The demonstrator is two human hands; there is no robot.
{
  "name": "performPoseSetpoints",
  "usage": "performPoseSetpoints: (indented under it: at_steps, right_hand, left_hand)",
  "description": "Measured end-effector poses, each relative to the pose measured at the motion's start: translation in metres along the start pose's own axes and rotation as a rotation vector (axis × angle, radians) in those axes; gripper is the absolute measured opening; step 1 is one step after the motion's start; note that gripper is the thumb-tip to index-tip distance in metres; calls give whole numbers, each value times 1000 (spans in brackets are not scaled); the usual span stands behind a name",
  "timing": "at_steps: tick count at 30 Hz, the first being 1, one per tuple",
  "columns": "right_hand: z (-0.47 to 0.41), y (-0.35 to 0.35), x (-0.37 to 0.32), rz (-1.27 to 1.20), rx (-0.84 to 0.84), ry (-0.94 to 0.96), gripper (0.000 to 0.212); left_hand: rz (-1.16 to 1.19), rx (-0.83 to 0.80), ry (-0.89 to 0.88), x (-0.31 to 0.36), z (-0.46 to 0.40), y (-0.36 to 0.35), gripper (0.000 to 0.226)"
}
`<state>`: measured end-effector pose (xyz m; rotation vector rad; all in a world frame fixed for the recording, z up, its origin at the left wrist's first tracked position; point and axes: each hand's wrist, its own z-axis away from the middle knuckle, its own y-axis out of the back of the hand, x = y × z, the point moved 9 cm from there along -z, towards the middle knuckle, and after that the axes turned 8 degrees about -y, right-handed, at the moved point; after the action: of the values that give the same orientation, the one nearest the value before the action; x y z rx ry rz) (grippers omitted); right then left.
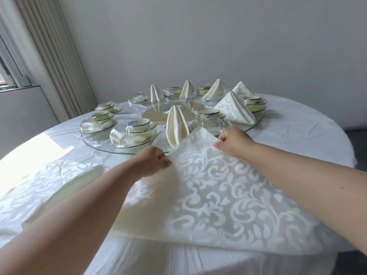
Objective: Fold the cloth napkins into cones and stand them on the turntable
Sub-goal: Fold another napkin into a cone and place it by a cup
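**Napkin cones: six up, one in hand, stack still waiting**

Done, by the look of it: six folded cones standing on the glass turntable (256, 124). Nearest cone (176, 128) sits at the front rim, a patterned cone (234, 110) at right, four more along the far side. Counting the far ones is a bit iffy, they overlap with the bowls.

In progress: a flat patterned napkin (218, 195) spread on the tabletop (297, 135) just in front of the turntable, far corner pointing at it. Left hand (153, 161) pinches the napkin's left edge near that corner, fingers curled on the cloth. Right hand (232, 141) pinches the edge on the other side of the corner. Corner is lifted slightly. My read: first fold is starting, no cone shape yet.

Left to do: this napkin, plus a stack of folded napkins (59, 187) lying on the tabletop at left. Can't tell how many are in it.

In the way: turntable is crowded with bowl-and-plate sets (139, 128) and upturned glasses (119, 136) around the rim. Free rim spots are few; the gap beside the nearest cone looks tight. The lifted corner is near that cone, so a careless flip could knock it over.
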<state>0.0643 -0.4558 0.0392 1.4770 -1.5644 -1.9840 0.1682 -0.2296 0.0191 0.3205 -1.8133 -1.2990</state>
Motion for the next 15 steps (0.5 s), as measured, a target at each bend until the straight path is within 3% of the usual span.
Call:
performPoseSetpoints:
  at_steps: [6,10,15]
  right_hand:
    - [-24,-13,6,-54,78,-64,23]
    - [-33,-19,9,-83,130,-110,33]
    - [-38,-25,16,-143,227,-176,35]
  left_hand:
    - [-83,212,47,-10,-20,-5,28]
    - [-113,305,88,-21,-21,-9,35]
    - [-105,381,90,-28,-22,-10,19]
